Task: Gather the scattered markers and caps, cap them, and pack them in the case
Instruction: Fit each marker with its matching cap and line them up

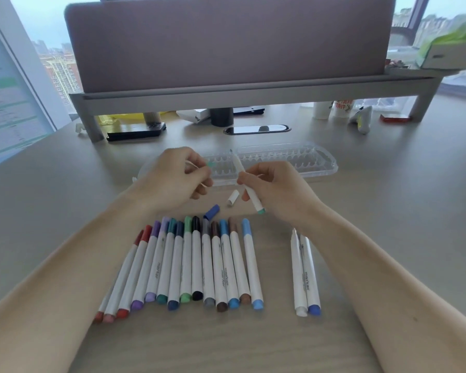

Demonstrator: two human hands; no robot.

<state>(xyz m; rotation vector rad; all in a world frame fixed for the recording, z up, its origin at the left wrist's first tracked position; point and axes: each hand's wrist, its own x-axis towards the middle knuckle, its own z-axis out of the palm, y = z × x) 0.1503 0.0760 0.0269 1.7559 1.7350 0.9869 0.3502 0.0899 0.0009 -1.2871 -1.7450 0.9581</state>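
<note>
My right hand [277, 192] grips an uncapped white marker [253, 196] with a teal end, its tip pointing up and away. My left hand [176, 179] pinches a small teal cap [211, 165] a short way left of that tip. Behind both hands the clear plastic case [293, 161] lies open. A white cap [233, 197] and a blue cap [211, 212] rest loose on the table between the hands. Several capped markers [197, 261] lie side by side in a row near me. Two uncapped markers [304, 273] lie apart on the right.
A grey monitor stand [226, 99] spans the back of the table with a fabric panel on it. Under it sit a black phone [136, 130], a dark cup [222, 117], white cups [331, 109] and small clutter. A cable slot [257, 129] opens behind the case.
</note>
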